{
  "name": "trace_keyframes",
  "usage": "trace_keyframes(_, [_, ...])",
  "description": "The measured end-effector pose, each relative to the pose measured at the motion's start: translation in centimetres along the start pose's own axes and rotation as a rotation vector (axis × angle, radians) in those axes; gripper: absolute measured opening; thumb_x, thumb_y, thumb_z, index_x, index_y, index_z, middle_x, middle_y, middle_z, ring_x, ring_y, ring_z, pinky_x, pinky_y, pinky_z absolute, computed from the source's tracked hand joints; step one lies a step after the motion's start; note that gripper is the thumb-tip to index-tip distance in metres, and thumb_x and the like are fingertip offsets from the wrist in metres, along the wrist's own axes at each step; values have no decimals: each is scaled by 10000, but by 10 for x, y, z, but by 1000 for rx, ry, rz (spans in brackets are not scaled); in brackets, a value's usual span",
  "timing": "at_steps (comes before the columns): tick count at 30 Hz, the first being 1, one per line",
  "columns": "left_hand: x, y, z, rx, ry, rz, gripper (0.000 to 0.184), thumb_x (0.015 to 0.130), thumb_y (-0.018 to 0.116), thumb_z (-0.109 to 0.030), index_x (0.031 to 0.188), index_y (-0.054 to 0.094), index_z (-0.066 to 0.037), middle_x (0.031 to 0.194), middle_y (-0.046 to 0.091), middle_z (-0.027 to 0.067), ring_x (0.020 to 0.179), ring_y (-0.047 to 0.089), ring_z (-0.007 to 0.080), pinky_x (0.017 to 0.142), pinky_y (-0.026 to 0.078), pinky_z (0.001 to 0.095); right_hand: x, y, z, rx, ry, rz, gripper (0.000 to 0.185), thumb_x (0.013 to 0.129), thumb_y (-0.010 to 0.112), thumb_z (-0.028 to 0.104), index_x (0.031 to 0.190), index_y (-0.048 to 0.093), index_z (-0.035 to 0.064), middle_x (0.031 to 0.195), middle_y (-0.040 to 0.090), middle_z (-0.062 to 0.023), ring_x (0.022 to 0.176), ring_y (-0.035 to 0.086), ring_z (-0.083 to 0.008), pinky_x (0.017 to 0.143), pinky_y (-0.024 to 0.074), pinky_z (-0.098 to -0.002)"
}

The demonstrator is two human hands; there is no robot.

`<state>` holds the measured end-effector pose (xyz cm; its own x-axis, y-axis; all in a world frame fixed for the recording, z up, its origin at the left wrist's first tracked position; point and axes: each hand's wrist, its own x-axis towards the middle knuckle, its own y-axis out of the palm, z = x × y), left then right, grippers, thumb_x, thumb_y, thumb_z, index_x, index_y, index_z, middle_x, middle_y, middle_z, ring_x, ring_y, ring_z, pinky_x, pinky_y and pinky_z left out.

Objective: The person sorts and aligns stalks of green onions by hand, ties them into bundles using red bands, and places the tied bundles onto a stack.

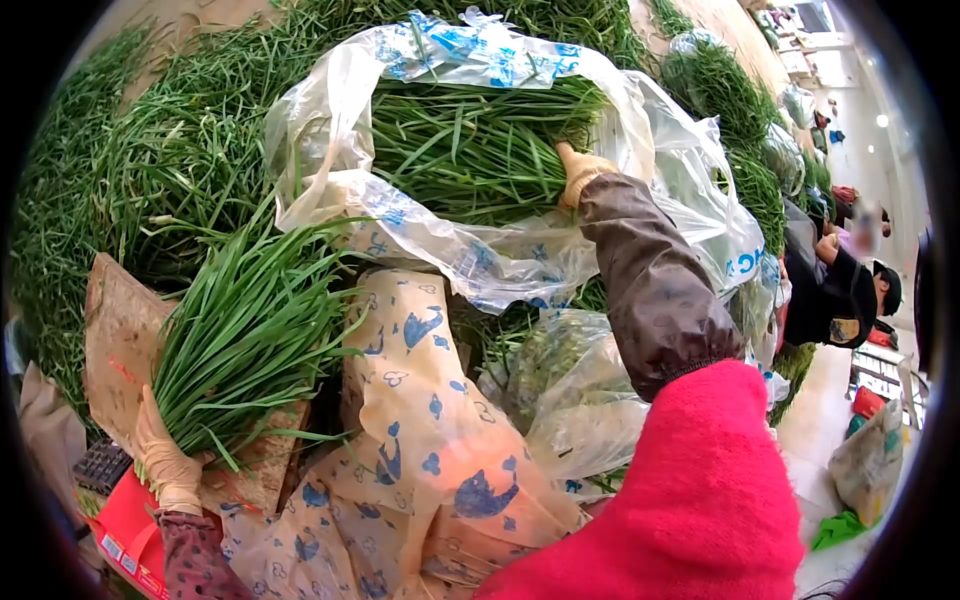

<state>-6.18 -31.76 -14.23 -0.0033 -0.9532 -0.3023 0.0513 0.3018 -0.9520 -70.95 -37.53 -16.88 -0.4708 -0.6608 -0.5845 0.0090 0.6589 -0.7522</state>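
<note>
My left hand (168, 458), in a tan glove, is closed around the stem end of a bunch of green chives (250, 335). The leaves fan up and right over a worn brown board (125, 340). My right hand (588, 174), also gloved, reaches into an open clear plastic bag (345, 110) with blue print. Its thumb lies against the stem ends of chives (470, 150) lying sideways in the bag. The other fingers are mostly hidden, but the hand appears closed on those stems.
Loose chives (190, 150) are heaped at the left and back. A patterned plastic apron (410, 400) covers my lap. Another filled clear bag (580, 380) lies beside it. At lower left is a red box (135, 530). A person in dark clothes (840, 295) is at right.
</note>
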Motion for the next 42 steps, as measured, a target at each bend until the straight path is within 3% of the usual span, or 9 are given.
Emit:
trace_keyframes(7, [-3, 1, -2, 42, 39, -27, 1458, 321, 932, -95, 1523, 110, -168, 1409, 377, 96, 1270, 389, 303, 1091, 278, 409, 9, 1, -6, -55, -117, -61, 611, 762, 661, 125, 1322, 419, 94, 1067, 645, -212, 1021, 622, -385, 853, 503, -414])
trace_keyframes(12, [-1, -3, -4, 60, -2, 28, 1452, 325, 931, -97, 1523, 112, -162, 1413, 376, 93, 1268, 391, 299, 1084, 279, 407, 13, -20, -4, -117, -198, -38, 703, 720, 733, 210, 1331, 405, 96, 1080, 646, -190, 1003, 635, -349, 844, 510, -376])
trace_keyframes(17, [-2, -1, 0, 48, 23, 11, 1449, 335, 931, -105, 1524, 104, -161, 1414, 381, 94, 1272, 388, 298, 1085, 265, 421, 49, -19, 0, -232, -165, 155, 513, 625, 769, 170, 1110, 631, 75, 1011, 674, -177, 1005, 642, -304, 824, 529, -378])
trace_keyframes(22, [0, -4, -5, 87, 14, 33, 1444, 369, 932, -102, 1525, 71, -181, 1433, 365, 90, 1305, 363, 300, 1087, 244, 485, 6, 10, 12, -8, -10, 74, 569, 814, 640, 185, 1324, 435, 36, 1195, 614, -195, 1078, 615, -341, 897, 500, -390])
trace_keyframes(29, [5, -5, -11, 216, -65, 118, 1484, 402, 948, -192, 1524, -25, -204, 1458, 317, 105, 1329, 327, 297, 1088, 218, 520, -49, -75, 33, -284, -54, 55, 555, 837, 576, 137, 1356, 411, 28, 1146, 629, -223, 1064, 631, -339, 859, 521, -421])
trace_keyframes(37, [6, -4, -13, 179, -108, 137, 1508, 372, 953, -207, 1524, -21, -214, 1467, 317, 100, 1341, 321, 291, 1095, 210, 526, -131, -178, 4, 76, -156, -225, 605, 719, 690, 101, 1295, 511, 143, 957, 673, -151, 889, 665, -303, 768, 526, -389])
trace_keyframes(39, [6, -3, -12, 168, -106, 138, 1514, 365, 953, -213, 1524, -21, -213, 1469, 316, 100, 1341, 322, 288, 1092, 216, 523, -152, -185, -4, 94, -148, -515, 636, 731, 679, 79, 1331, 487, 161, 936, 682, -135, 849, 675, -268, 740, 540, -381])
trace_keyframes(40, [7, -3, -12, 157, -106, 137, 1519, 359, 954, -220, 1525, -20, -213, 1470, 316, 100, 1342, 323, 286, 1089, 222, 521, -164, -187, -3, 137, -146, -587, 444, 827, 665, 80, 1244, 512, 74, 946, 657, -121, 797, 657, -248, 695, 550, -374])
trace_keyframes(42, [8, -2, -12, 153, -104, 153, 1524, 357, 955, -226, 1524, -25, -212, 1469, 316, 100, 1342, 323, 284, 1087, 227, 521, -161, -168, -5, 233, -140, -613, 462, 832, 659, 79, 1262, 492, 72, 950, 656, -129, 807, 657, -262, 695, 549, -379])
